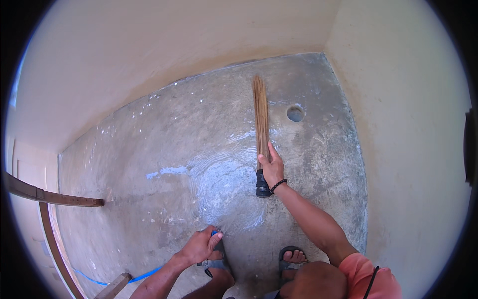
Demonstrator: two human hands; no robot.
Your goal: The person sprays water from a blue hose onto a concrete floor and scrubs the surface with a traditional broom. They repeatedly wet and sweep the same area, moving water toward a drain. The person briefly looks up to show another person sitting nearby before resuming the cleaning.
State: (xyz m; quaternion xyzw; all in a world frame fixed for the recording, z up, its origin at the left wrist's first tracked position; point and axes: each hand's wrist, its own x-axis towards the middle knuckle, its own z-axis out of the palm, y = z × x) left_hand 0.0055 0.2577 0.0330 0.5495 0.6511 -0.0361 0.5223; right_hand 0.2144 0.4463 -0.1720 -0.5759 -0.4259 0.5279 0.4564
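My right hand (273, 168) is wrapped round a stick broom (261, 112), a bundle of thin brown sticks bound in black at the near end. It grips the sticks just above the binding, and their tips point away from me over the wet concrete floor (323, 149). Near my left foot, my left hand (200, 246) is closed on a blue hose (214, 232), whose end shows beside the thumb. A sheet of rippling water (221, 184) spreads across the concrete in front of that hand.
A round hole (295, 113) opens in the floor right of the broom. Plain walls (199, 40) meet at the far right corner. Wooden beams (69, 198) stand at the left, with more blue hose (145, 274) below. My sandalled feet (293, 256) are at the near edge.
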